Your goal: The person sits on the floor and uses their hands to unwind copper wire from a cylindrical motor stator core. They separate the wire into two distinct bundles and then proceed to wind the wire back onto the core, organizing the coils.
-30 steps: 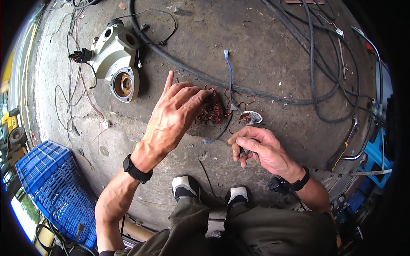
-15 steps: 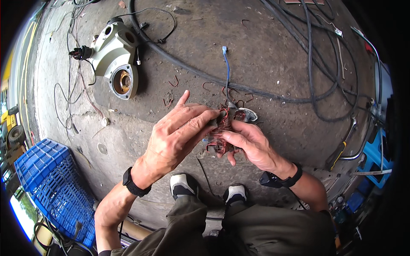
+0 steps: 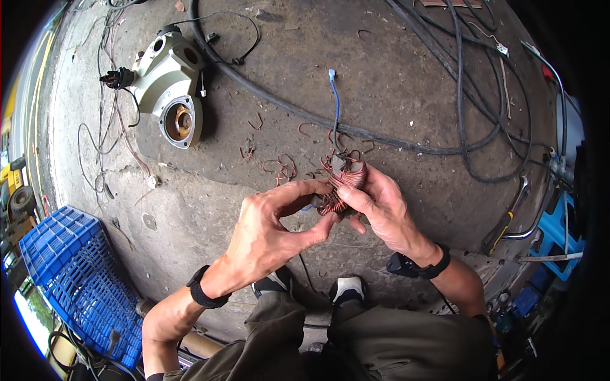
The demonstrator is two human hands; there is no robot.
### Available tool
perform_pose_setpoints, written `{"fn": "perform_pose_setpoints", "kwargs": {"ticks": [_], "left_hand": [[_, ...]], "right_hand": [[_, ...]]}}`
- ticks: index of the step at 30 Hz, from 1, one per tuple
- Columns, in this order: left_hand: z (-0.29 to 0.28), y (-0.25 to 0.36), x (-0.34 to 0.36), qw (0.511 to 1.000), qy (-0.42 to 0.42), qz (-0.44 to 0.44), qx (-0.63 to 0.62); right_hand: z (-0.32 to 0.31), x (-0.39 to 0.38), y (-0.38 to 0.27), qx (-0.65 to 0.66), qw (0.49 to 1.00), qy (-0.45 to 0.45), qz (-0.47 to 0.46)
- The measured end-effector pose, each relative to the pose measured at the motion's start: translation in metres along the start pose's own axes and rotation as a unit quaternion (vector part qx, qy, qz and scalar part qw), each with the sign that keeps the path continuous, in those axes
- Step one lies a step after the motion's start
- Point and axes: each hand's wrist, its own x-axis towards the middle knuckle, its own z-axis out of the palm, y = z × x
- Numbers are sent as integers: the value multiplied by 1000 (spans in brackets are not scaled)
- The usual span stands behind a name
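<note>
A bundle of copper winding wire hangs above the concrete floor, held between both my hands. My right hand wraps around its right side, fingers over the coil. My left hand pinches its lower left edge with thumb and fingers. A blue wire runs up from the bundle across the floor. Loose bits of copper wire lie on the floor just beyond my hands.
A pale green metal motor housing lies at upper left among thin wires. Thick black cables curve across the top and right. A blue plastic crate stands at lower left. A yellow-handled tool lies at right. My shoes are below.
The copper bundle has come up off the floor into both hands. My left hand, earlier spread flat over it, now pinches its edge; my right hand has moved up around it.
</note>
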Motion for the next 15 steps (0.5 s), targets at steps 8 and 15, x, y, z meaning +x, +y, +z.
{"fn": "perform_pose_setpoints", "kwargs": {"ticks": [8,15], "left_hand": [[-4,2,1,991,-65,-52,-101],[-24,3,9,963,-155,-132,-175]], "right_hand": [[-6,-1,-12,-11,996,-68,62],[-2,-9,-21,-6,987,-132,92]]}}
